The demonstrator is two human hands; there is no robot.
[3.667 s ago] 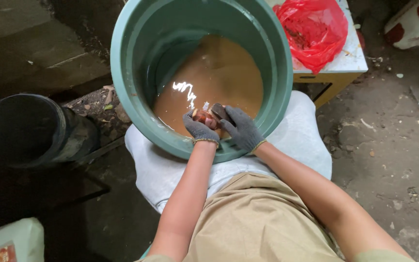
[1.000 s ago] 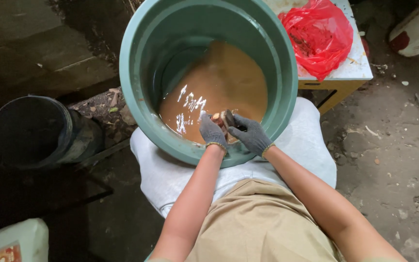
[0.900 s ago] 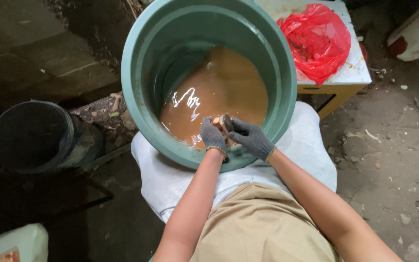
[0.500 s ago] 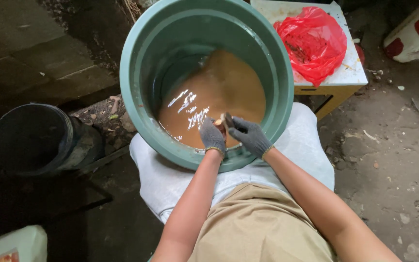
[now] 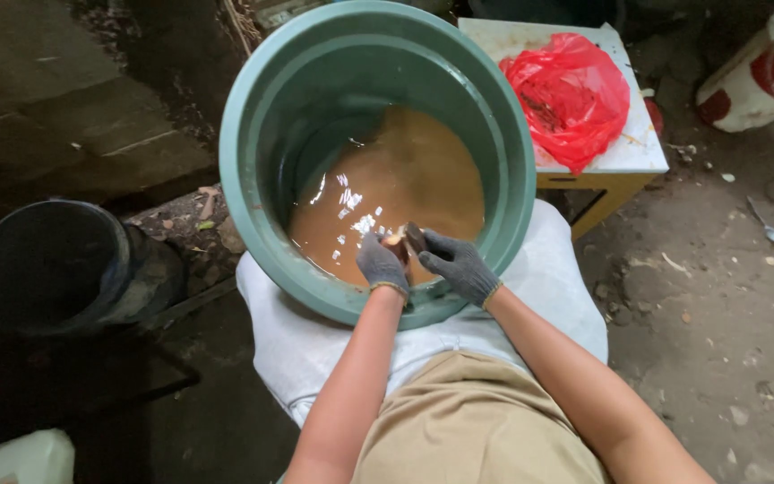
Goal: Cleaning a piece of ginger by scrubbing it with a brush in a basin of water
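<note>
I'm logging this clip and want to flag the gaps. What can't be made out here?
Head view only:
- Small object between the left hand and right hand: mostly covered by the gloves, too small to identify.
- Basin bottom: hidden by murky brown water.
- Red bag contents: wrapped inside.
- Black bucket interior: too dark.

I'm looking down at a rough outdoor work yard: bare dirt ground (image 5: 718, 341), a big green tub (image 5: 253, 206) of muddy brown water (image 5: 405, 188), a black bucket (image 5: 55, 269) beside it.

Small held object (image 5: 403, 238), kind unclear
</note>
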